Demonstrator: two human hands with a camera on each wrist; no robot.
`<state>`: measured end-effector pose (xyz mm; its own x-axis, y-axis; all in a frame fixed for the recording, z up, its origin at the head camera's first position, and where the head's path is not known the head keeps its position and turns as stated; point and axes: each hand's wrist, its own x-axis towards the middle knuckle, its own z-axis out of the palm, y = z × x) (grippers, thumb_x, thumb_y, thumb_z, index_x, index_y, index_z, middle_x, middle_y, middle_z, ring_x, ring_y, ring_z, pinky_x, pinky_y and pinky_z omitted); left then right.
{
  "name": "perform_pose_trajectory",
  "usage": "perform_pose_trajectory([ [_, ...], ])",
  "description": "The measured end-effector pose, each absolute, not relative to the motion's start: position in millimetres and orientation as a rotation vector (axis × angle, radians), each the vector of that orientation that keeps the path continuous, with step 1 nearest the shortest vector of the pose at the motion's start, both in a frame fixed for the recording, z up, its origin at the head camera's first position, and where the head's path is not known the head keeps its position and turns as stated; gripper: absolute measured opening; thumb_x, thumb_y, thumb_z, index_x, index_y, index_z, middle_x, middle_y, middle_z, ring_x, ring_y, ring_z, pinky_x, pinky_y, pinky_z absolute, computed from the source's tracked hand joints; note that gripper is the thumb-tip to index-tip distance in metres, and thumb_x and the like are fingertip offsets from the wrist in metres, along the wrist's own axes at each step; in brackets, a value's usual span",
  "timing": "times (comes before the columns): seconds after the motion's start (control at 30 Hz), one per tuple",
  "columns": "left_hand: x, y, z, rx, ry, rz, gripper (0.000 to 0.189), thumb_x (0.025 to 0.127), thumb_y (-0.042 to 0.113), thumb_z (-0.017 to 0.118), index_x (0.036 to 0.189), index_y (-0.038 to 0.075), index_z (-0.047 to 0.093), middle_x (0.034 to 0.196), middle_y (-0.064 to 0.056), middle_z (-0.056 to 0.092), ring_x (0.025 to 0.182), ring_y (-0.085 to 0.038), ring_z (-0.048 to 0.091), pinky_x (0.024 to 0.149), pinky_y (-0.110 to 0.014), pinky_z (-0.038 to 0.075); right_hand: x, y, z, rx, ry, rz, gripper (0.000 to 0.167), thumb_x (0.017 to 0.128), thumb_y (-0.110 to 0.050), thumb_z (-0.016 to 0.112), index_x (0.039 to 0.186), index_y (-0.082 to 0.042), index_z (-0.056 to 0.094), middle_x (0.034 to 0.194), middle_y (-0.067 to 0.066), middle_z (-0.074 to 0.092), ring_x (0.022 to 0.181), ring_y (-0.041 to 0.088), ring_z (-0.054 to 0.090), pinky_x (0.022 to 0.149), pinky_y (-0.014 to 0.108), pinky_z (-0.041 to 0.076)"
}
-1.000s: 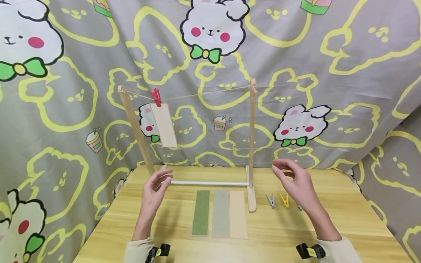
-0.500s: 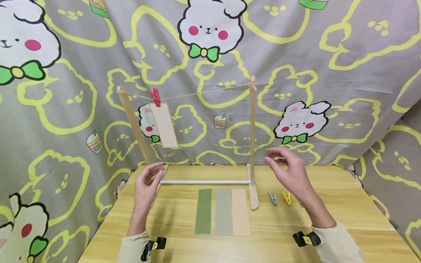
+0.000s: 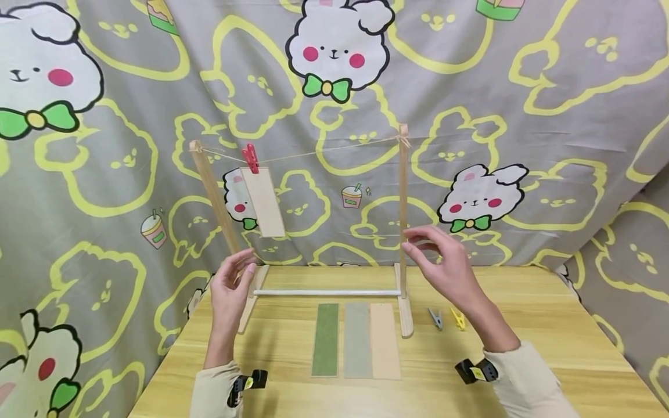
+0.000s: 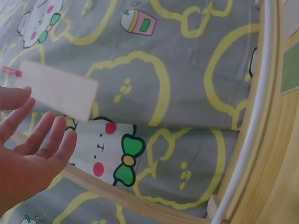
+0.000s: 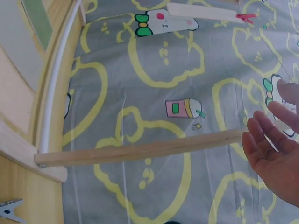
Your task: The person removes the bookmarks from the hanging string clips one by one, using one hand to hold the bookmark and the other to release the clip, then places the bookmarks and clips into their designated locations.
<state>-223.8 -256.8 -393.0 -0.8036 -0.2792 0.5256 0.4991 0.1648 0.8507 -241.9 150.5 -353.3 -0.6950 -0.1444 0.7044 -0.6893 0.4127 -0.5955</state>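
A cream rectangular strip (image 3: 265,203) hangs from a thin string (image 3: 324,152) under a red clothespin (image 3: 250,158). The string is tied between two upright wooden posts. My left hand (image 3: 230,290) is raised by the left post (image 3: 214,191), its fingers loosely bent and holding nothing; the left wrist view shows the palm (image 4: 32,163) below the hanging strip. Beside the right post (image 3: 403,203) is my right hand (image 3: 444,264), also holding nothing, its fingertips overlapping the post in the head view. Whether they touch it I cannot tell.
Green (image 3: 326,339), grey (image 3: 358,339) and peach (image 3: 385,341) strips lie on the wooden table (image 3: 282,395). Right of the stand lie a grey-blue clothespin (image 3: 436,319) and a yellow one (image 3: 457,318). A white bar (image 3: 324,292) joins the posts low down; a patterned curtain (image 3: 334,220) hangs behind.
My right hand has moved left and up to the right post. My left hand has shifted left and slightly up. The hanging strip stays on the string.
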Motion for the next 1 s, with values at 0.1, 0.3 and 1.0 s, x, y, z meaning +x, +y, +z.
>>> perform_pose_trajectory([
  [0.1,-227.8,-256.9,-391.6,-0.209,-1.834,-1.692,0.032,0.097,-0.003,0.066,0.129,-0.006,0.064,0.119,-0.009,0.069,0.115,-0.026,0.063,0.094,-0.021,0.053,-244.7,144.7,-347.0,0.747,-2.091,1.257,0.024,0.094,-0.01,0.076,0.118,-0.012,0.072,0.11,-0.001,0.071,0.101,0.016,0.066,0.087,0.037,0.06],
  [0.3,-236.7,-256.9,-386.2,-0.26,-1.797,-1.68,0.033,0.098,-0.001,0.065,0.131,-0.007,0.062,0.132,-0.015,0.064,0.122,-0.028,0.059,0.099,-0.021,0.051,-251.5,129.7,-332.4,0.832,-2.052,1.211,0.025,0.094,-0.011,0.076,0.118,-0.012,0.072,0.112,-0.002,0.07,0.101,0.021,0.067,0.086,0.036,0.059],
  [1.0,-253.1,-259.1,-373.8,-0.295,-1.776,-1.705,0.039,0.098,-0.004,0.065,0.136,-0.005,0.059,0.137,-0.014,0.062,0.132,-0.037,0.052,0.106,-0.028,0.049,-271.0,92.3,-293.7,1.01,-1.943,1.09,0.031,0.092,-0.011,0.078,0.122,-0.008,0.07,0.118,0.002,0.071,0.105,0.018,0.066,0.089,0.034,0.057],
])
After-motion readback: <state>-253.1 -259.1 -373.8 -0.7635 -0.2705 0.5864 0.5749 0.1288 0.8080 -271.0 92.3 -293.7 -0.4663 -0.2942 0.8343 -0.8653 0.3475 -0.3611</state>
